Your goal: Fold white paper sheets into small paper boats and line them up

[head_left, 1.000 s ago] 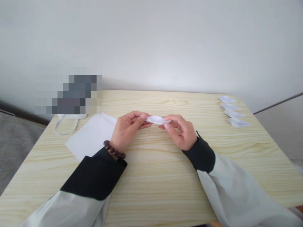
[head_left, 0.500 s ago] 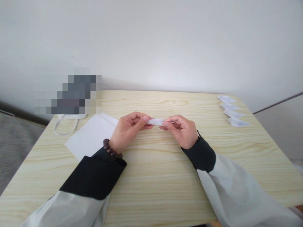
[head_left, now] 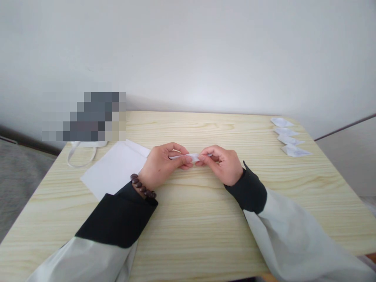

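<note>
Two hands pinching a small folded paper over the table

Head view, the only one. Left hand [head_left: 164,162] and right hand [head_left: 221,164] meet above the middle of the table [head_left: 188,231], with the white folded paper [head_left: 194,157] between them. Fingers narrow on both sides: left thumb and fingers close on the paper's left part, right thumb and fingers on its right part. Only a short stretch shows between the thumbs. Probably gripped from both ends to keep the small piece steady and the creases pressed; that's a judgement. Looks raised off the table, gap unclear.

Flat sheet [head_left: 114,168] lies on the table's left half, partly behind the left forearm; likely put aside there to leave the middle free for handling. Four folded papers [head_left: 289,140] sit in a row at the table's far right corner, close together, pointing much the same way, seemingly lined up out of the work area.

Containers: none I can make out. Can't tell whether the folded papers are hollow or hold anything. Pixelated item [head_left: 91,117] at the table's far left corner, contents unreadable; white loop [head_left: 80,166] hangs on its near side.
</note>
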`<state>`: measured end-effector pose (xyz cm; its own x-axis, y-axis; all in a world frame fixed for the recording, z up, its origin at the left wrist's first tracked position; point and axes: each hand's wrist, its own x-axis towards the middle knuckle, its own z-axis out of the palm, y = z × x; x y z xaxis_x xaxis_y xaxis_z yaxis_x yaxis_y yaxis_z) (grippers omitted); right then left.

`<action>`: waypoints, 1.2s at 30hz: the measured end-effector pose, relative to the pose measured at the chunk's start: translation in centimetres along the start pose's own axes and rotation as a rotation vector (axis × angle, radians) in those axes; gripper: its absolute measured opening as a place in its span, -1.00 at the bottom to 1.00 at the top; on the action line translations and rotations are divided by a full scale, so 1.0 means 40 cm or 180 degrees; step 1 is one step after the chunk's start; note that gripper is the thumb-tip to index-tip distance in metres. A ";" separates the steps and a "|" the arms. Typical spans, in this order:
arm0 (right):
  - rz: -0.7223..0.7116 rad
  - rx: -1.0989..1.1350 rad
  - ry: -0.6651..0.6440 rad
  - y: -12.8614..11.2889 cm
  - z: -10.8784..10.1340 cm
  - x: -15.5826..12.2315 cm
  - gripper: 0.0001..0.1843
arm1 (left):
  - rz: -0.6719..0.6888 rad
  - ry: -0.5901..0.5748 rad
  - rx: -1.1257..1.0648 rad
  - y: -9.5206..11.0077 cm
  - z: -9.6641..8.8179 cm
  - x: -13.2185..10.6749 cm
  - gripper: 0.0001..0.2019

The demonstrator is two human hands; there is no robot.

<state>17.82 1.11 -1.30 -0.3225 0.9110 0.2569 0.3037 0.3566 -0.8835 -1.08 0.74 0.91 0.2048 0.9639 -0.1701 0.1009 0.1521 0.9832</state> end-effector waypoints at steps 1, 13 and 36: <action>0.0099 0.0188 0.0005 0.003 0.002 0.000 -0.80 | -0.0046 -0.0027 -0.0046 0.001 -0.001 0.000 -0.71; -0.0133 0.0162 -0.0253 0.011 -0.006 0.009 -0.84 | 0.0035 -0.0256 -0.0123 0.002 -0.013 0.003 -0.76; -0.1796 -0.1509 0.0290 0.001 -0.015 0.004 -0.92 | 0.3221 0.0177 0.3039 -0.036 -0.011 0.004 -0.86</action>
<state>18.32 1.41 -1.06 -0.4747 0.5690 0.6715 0.4748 0.8079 -0.3490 -1.60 0.78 -0.52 0.5508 0.5750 0.6049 0.5562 -0.7933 0.2476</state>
